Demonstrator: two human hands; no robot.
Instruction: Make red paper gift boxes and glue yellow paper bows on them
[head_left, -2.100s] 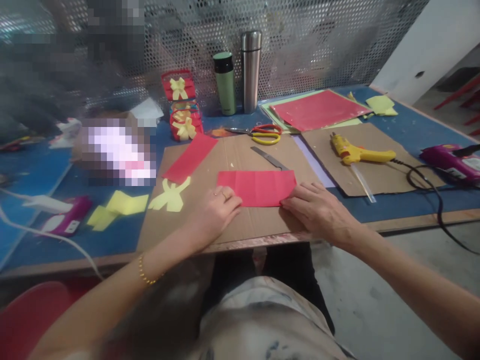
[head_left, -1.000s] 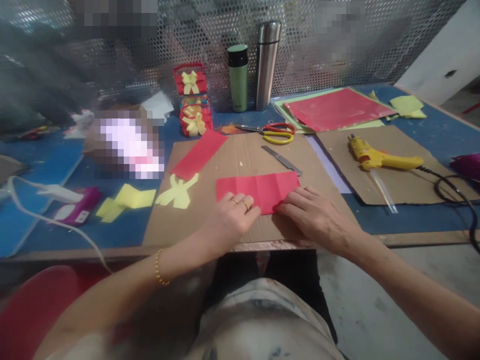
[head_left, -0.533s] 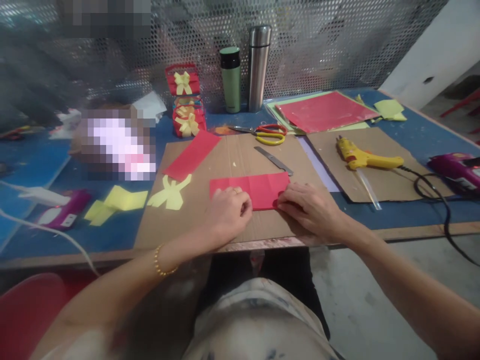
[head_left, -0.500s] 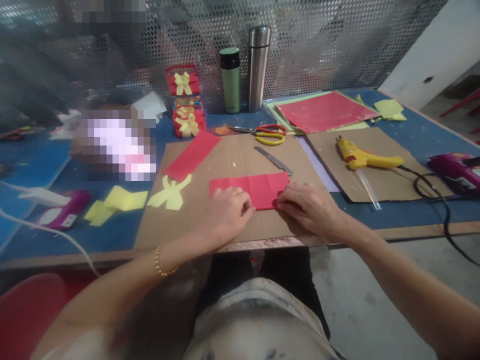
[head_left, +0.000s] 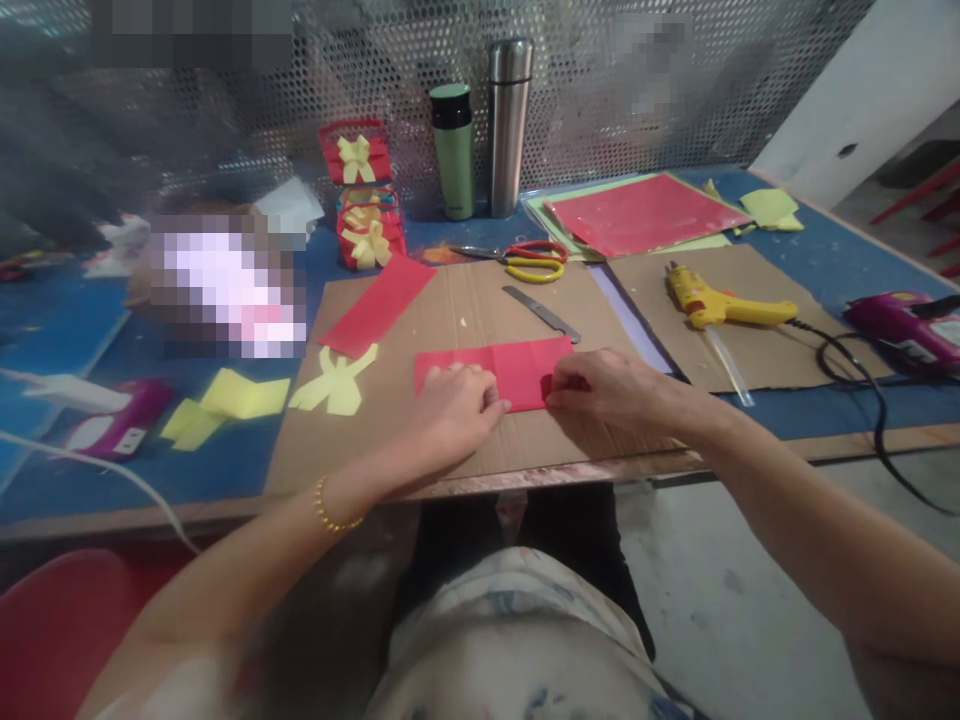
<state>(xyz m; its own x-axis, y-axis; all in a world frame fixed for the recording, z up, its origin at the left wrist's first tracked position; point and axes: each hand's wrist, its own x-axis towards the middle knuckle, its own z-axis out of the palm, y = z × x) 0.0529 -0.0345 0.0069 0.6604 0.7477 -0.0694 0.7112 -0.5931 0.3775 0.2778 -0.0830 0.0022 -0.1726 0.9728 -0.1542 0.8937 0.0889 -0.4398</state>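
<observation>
A creased strip of red paper [head_left: 525, 372] lies flat on a sheet of brown cardboard [head_left: 457, 290] near the table's front edge. My left hand [head_left: 463, 402] rests on its left half with curled fingers, thumb and forefinger close together at the lower edge. At the right end of the strip, my right hand [head_left: 596, 385] pinches the lower corner; its fingertips are partly hidden. Just beyond the paper lies a grey metal blade [head_left: 538, 312]. Left of my left hand are a yellow paper bow cutout [head_left: 336, 386] and a second red paper strip [head_left: 379, 305].
Scissors [head_left: 556, 246] lie at the cardboard's back edge. A yellow glue gun [head_left: 731, 309] rests on another cardboard piece at right, its cord trailing off the table. Behind stand a green tumbler [head_left: 453, 160], a steel flask [head_left: 510, 140] and red boxes with yellow bows [head_left: 369, 243].
My right hand has turned slightly at the strip's right end, its wrist a little higher. My left hand stays on the paper, fingers slightly flatter. The whole view has shifted slightly.
</observation>
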